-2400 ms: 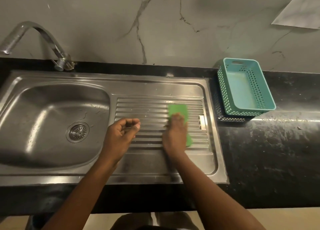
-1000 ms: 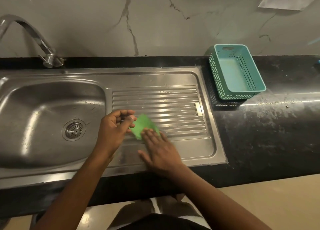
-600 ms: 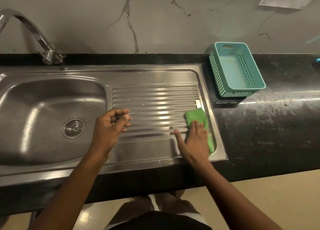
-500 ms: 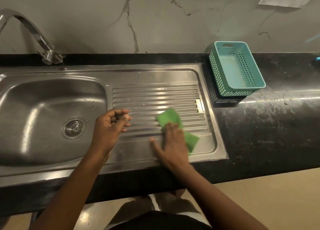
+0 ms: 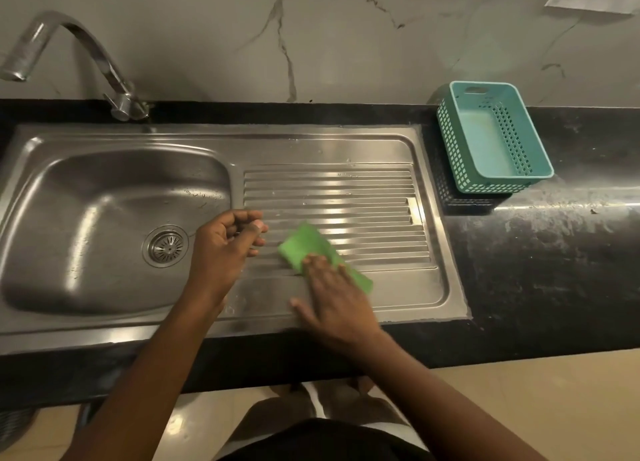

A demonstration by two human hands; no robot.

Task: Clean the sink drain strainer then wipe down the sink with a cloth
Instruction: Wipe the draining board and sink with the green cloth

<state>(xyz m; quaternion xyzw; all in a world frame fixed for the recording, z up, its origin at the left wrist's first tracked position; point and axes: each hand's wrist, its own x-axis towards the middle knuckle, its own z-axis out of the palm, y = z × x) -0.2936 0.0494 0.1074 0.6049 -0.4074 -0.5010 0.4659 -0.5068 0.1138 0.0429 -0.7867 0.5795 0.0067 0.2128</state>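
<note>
A green cloth [image 5: 304, 245] lies flat on the ribbed drainboard [image 5: 346, 190] of the steel sink [image 5: 114, 218]. My right hand [image 5: 332, 297] presses on the cloth's near part with straight, spread fingers. My left hand [image 5: 225, 245] hovers over the drainboard's left edge, next to the basin, its fingers loosely curled with nothing visible in them. The round drain strainer [image 5: 167, 245] sits in the basin floor, just left of my left hand.
A curved tap [image 5: 104, 69] rises at the back left. A teal perforated basket [image 5: 491, 138] stands on the black counter [image 5: 554, 252] right of the sink. A marble wall runs behind. The counter's front edge is near my body.
My right hand has slid the green cloth leftward across the drainboard, from its right end to near my left hand. My left hand has stayed where it was.
</note>
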